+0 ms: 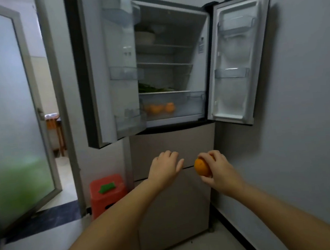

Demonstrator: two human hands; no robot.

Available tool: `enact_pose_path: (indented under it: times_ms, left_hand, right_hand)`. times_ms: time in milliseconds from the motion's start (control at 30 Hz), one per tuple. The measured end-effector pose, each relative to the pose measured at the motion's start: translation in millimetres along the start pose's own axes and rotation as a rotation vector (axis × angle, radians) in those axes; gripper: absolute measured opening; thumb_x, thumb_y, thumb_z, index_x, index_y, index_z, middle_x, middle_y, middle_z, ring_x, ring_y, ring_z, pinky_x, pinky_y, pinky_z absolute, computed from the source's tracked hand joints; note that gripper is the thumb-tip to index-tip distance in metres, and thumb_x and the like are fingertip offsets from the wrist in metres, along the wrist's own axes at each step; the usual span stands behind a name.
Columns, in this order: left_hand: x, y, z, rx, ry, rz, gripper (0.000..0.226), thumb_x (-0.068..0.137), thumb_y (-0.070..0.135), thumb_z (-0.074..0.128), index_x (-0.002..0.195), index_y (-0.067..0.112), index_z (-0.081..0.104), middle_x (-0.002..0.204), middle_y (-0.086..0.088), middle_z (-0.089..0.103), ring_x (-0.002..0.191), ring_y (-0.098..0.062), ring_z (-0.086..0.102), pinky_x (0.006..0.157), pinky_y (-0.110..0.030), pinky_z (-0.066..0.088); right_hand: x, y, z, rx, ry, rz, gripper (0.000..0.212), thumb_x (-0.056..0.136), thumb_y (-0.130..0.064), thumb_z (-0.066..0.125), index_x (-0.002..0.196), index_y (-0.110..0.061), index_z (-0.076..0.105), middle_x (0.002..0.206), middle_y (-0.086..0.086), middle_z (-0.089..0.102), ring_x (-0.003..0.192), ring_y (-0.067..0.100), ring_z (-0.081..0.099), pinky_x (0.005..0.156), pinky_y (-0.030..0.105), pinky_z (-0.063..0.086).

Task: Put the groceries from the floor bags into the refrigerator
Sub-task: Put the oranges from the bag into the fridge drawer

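Orange [202,167], round and with a firm peel, sits low and right of centre in the frame, held in the right hand [217,170]. The fingers curl over its top and far side and the thumb goes under it, so about half of the fruit shows on the left of the hand. I judge it light and fairly stiff, not fragile, though its skin is smooth and the round shape can roll out of a loose hold; a grip around the widest part, as now, looks the safest. Just beside it, to the left, the left hand [167,167] is held out with relaxed fingers, a little bent, and it holds nothing and does not touch the fruit.

Behind both hands is the closed lower part of the refrigerator [171,142]. Above, in the upper centre, the two upper doors are open. The clear crisper drawer [186,103] already has several oranges [159,108] inside, and leafy greens [153,89] lie on the shelf over it. At lower left a red plastic stool [108,191] stands on the floor.
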State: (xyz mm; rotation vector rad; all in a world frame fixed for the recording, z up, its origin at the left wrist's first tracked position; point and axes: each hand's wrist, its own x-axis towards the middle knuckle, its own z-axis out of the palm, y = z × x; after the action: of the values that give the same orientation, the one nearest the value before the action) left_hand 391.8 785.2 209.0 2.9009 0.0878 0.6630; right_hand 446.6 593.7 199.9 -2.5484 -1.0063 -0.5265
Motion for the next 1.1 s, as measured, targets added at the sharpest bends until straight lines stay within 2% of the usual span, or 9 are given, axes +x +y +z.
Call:
enact_pose_path:
  times_ms: [233,400,600,733,867,933,967,1033,1100]
  left_hand:
    - [194.0,-27.8,20.6,0.034,0.118,0.077,0.04,0.099,0.041,0.035,0.125,0.015,0.05,0.123,-0.006,0.054,0.116,-0.024,0.049,0.092,-0.036,0.039]
    - [329.4,-62.0,12.2,0.029,0.221,0.029,0.037,0.098,0.037,0.037,0.122,0.013,0.051,0.12,-0.011,0.054,0.114,-0.03,0.049,0.088,-0.039,0.039]
    - [439.4,-121.1,9.4,-0.044,0.398,-0.054,0.03,0.098,0.03,0.038,0.112,0.011,0.056,0.112,-0.009,0.057,0.107,-0.028,0.052,0.087,-0.043,0.045]
    - [492.3,-157.7,24.5,0.09,0.436,-0.106,0.03,0.098,0.031,0.038,0.111,0.011,0.057,0.111,-0.01,0.057,0.104,-0.028,0.051,0.084,-0.041,0.044]
    - [524.5,-180.5,51.4,0.337,0.354,-0.187,0.035,0.1,0.034,0.033,0.113,0.012,0.057,0.115,-0.011,0.058,0.11,-0.03,0.051,0.083,-0.039,0.039]
    - [533.1,-194.4,61.4,0.431,0.343,-0.235,0.04,0.101,0.036,0.03,0.106,0.014,0.063,0.111,-0.011,0.065,0.106,-0.03,0.057,0.078,-0.036,0.042]
    - [535.4,-199.9,63.7,0.463,0.342,-0.269,0.044,0.101,0.037,0.028,0.101,0.015,0.066,0.105,-0.01,0.068,0.101,-0.03,0.061,0.074,-0.034,0.043]
    - [538.5,-205.9,65.3,0.508,0.359,-0.327,0.049,0.101,0.037,0.026,0.093,0.014,0.069,0.098,-0.011,0.07,0.096,-0.031,0.063,0.069,-0.032,0.042]
    - [542.2,-207.6,66.7,0.528,0.39,-0.381,0.048,0.1,0.035,0.028,0.09,0.012,0.07,0.097,-0.013,0.07,0.095,-0.033,0.063,0.065,-0.031,0.039]
  right_hand:
    - [157.8,77.8,9.0,-0.017,0.133,-0.049,0.063,0.08,-0.036,0.069,0.135,-0.028,0.038,0.133,0.003,0.036,0.118,0.023,0.043,0.085,0.032,0.05]
    - [270.6,122.9,13.8,0.049,0.182,-0.011,0.06,0.08,-0.035,0.07,0.132,-0.028,0.04,0.13,0.002,0.037,0.112,0.024,0.048,0.084,0.035,0.051]
    - [384.4,162.7,27.9,0.099,0.244,-0.055,0.062,0.08,-0.034,0.071,0.132,-0.028,0.04,0.13,0.002,0.039,0.114,0.022,0.047,0.089,0.038,0.051]
    - [471.0,174.9,41.7,0.171,0.302,-0.155,0.064,0.079,-0.031,0.072,0.135,-0.024,0.041,0.128,0.006,0.041,0.114,0.027,0.05,0.09,0.042,0.05]
    - [555.6,175.8,57.9,0.223,0.349,-0.291,0.068,0.081,-0.034,0.07,0.14,-0.025,0.038,0.129,0.009,0.04,0.111,0.028,0.05,0.087,0.041,0.05]
    - [600.3,173.1,65.1,0.244,0.258,-0.319,0.065,0.082,-0.038,0.068,0.139,-0.027,0.038,0.129,0.008,0.038,0.111,0.028,0.05,0.089,0.039,0.049]
    - [624.3,170.4,68.3,0.241,0.162,-0.319,0.063,0.082,-0.039,0.067,0.137,-0.028,0.038,0.129,0.008,0.039,0.11,0.029,0.051,0.089,0.038,0.047]
    - [668.9,163.0,75.2,0.214,-0.08,-0.313,0.059,0.081,-0.041,0.067,0.132,-0.028,0.041,0.127,0.009,0.044,0.107,0.029,0.053,0.088,0.037,0.048]
    - [698.9,155.6,84.4,0.234,-0.388,-0.311,0.051,0.082,-0.035,0.068,0.127,-0.024,0.045,0.119,0.006,0.051,0.1,0.025,0.058,0.078,0.034,0.054]
